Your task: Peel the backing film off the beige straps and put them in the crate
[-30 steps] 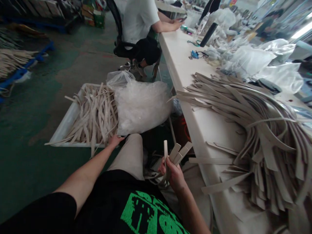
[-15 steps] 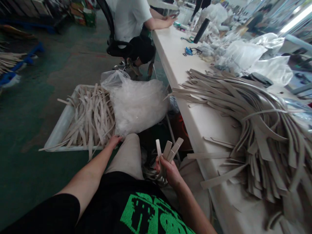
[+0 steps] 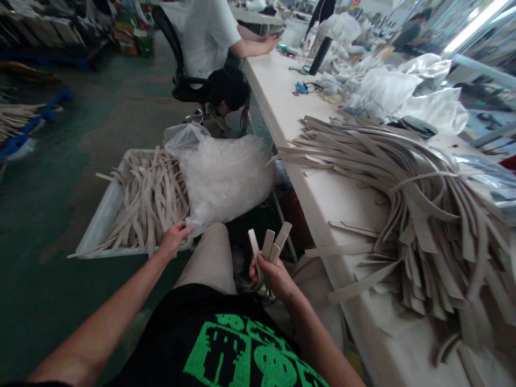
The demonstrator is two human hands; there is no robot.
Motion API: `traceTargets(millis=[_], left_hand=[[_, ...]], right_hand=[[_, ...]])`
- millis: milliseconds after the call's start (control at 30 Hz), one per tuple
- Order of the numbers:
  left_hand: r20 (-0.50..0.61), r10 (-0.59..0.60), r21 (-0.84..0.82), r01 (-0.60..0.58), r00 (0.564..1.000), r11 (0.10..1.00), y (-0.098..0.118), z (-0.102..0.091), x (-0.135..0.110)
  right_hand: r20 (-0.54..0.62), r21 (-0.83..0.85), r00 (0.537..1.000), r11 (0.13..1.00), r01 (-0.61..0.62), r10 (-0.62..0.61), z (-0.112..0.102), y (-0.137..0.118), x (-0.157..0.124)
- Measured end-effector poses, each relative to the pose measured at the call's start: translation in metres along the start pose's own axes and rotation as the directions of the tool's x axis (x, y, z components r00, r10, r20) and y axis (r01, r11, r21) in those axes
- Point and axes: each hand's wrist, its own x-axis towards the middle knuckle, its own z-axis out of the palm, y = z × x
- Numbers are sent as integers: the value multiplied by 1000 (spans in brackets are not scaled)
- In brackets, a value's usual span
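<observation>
My left hand [image 3: 174, 239] is closed, its fingers pinching the lower left corner of a clear plastic bag [image 3: 229, 177]. This bulging bag lies partly over a white bin [image 3: 99, 215] on the floor, beside my left knee. Long beige strips [image 3: 149, 199] fill the bin in a loose tangle. Above my lap, my right hand [image 3: 274, 274] grips several beige strips [image 3: 267, 244], their rounded ends fanned upward and their lower lengths hanging beneath the hand. A large heap of similar strips [image 3: 415, 204] covers the near part of the table to my right.
The white table [image 3: 268, 97] runs forward on my right. On it are glasses [image 3: 312, 87], a black cylinder [image 3: 321, 56] and crumpled plastic bags [image 3: 382, 91]. A co-worker [image 3: 209, 37] sits at the far end in a black chair [image 3: 189, 88]. Blue pallets [image 3: 60, 97] stand at left.
My left hand has shifted left, drawing the bag's corner slightly with it. My right hand keeps its hold on the strips. The view has moved a little.
</observation>
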Motion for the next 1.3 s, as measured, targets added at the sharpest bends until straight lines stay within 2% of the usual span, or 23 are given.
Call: traceTargets(millis=[133, 200, 300, 400, 500, 567, 700, 867, 1000, 1200, 1300], left_hand=[[30, 107, -263, -96, 994, 960, 31, -5, -48], [65, 154, -337, -124, 986, 934, 45, -2, -71], [141, 177, -366, -115, 974, 924, 59, 6, -102], [274, 131, -377, -19, 953, 926, 66, 18, -126], [383, 89, -336, 49, 919, 941, 69, 28, -145], [445, 89, -278, 43, 891, 960, 69, 32, -153], [548, 117, -158, -35, 828, 987, 61, 34, -160], [554, 132, -97, -94, 822, 991, 52, 29, -154], [556, 135, -96, -98, 820, 991, 65, 13, -148], [456, 182, -53, -178, 871, 983, 107, -19, -140], [319, 203, -33, -203, 926, 979, 125, -34, -135]], right_hand=[[62, 11, 998, 1000, -25, 24, 5, -6, 5], [101, 48, 994, 998, -47, 42, 12, -10, 6], [197, 112, 979, 990, -84, 60, 29, -13, 9], [282, 127, 955, 983, -135, 94, 43, -12, 16], [314, 166, 937, 962, -215, 155, 49, -12, 26], [297, 244, 944, 945, -220, 143, 50, -15, 29], [197, 331, 980, 941, -75, 8, 46, -27, 24], [54, 338, 988, 933, 120, -147, 36, -42, 7], [-8, 343, 972, 912, 224, -235, 33, -52, -8], [-150, 313, 926, 872, 377, -347, 31, -70, -29], [-215, 322, 898, 840, 437, -385, 25, -82, -37]])
